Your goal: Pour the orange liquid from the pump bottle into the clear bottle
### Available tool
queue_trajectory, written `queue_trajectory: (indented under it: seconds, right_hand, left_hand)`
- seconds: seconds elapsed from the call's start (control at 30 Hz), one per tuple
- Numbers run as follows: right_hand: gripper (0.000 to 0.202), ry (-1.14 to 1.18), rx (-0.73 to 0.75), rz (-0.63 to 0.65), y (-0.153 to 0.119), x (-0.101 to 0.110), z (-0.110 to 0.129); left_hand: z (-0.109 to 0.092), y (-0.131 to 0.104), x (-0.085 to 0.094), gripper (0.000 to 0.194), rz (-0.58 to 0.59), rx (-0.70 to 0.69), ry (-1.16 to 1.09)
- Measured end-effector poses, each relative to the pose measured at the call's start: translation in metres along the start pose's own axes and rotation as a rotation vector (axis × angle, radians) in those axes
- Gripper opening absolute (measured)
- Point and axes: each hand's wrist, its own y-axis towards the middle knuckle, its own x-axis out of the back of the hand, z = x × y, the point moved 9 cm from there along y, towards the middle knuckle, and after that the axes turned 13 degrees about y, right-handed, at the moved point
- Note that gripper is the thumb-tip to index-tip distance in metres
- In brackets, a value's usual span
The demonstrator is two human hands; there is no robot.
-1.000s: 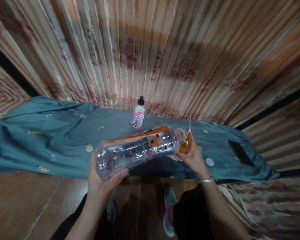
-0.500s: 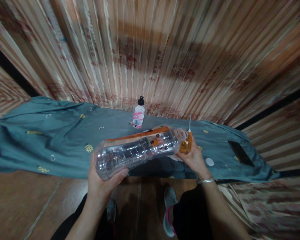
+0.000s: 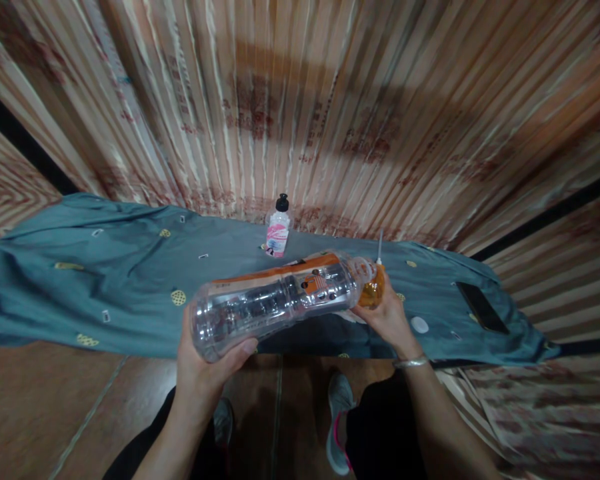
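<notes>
My left hand is closed round the base of a large clear plastic bottle with an orange label. The bottle is tilted nearly level, its neck pointing right. At that neck, my right hand grips a small container of amber liquid, partly hidden by the bottle's neck and my fingers. A thin pale tube stands up from beside it. Whether the bottle's mouth touches the container I cannot tell. Something white shows under my right hand, mostly covered.
A small bottle with a black cap and pink label stands upright at the back of the cloth-covered surface. To the right lie a white round cap and a dark phone. A draped curtain hangs behind.
Almost nothing differs. Both hands and the tilted bottle keep nearly the same position.
</notes>
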Motion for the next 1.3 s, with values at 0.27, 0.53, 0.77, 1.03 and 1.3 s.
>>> queue_trajectory:
  seconds: [0.27,0.53,0.77,1.03,1.3]
  right_hand:
    - [0.097,0.015,0.004,-0.017,-0.001,0.0,0.003]
    - [0.098,0.005,-0.006,-0.039,0.0,0.002,-0.001]
    - [0.097,0.031,-0.021,-0.013,0.0,-0.001,-0.004]
    - [0.097,0.028,-0.03,-0.021,0.0,0.001,-0.009]
    - [0.097,0.002,-0.021,-0.039,-0.001,0.002,-0.009]
  left_hand:
    - [0.0,0.0,-0.003,0.088,0.021,0.006,-0.022]
    - [0.01,0.003,0.001,0.089,0.034,0.014,-0.004]
    - [0.011,0.008,0.0,0.079,0.073,-0.017,0.004]
    - [0.001,0.001,-0.008,0.07,0.052,-0.01,0.022]
    - [0.011,0.002,-0.005,0.071,0.024,0.017,0.039]
